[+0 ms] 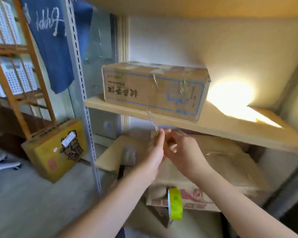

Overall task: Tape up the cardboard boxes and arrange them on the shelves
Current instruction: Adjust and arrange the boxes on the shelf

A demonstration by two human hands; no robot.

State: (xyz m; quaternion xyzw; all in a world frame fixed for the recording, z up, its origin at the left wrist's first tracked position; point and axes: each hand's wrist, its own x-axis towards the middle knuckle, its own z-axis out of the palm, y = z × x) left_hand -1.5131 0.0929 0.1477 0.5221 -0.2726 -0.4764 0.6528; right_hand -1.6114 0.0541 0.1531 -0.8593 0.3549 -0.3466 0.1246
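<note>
Tape roll [175, 203] — hands [165, 146] on strip [151, 120]

Blurred hands meet below a taped box

Beneath the box [155, 90], motion blur hides what the left hand [156, 148] and right hand [181, 150] pinch; the lower box [213, 169] sits partly behind them.

At the left a wooden rack [15, 93] holds white perforated baskets [17, 78] on its levels. A dark blue cloth [50, 48] with pale lettering hangs beside it, in front of a grey perforated metal upright [79, 69]. A yellow printed box [57, 150] stands on the grey floor [33, 200], leaning against the foot of the rack.
</note>
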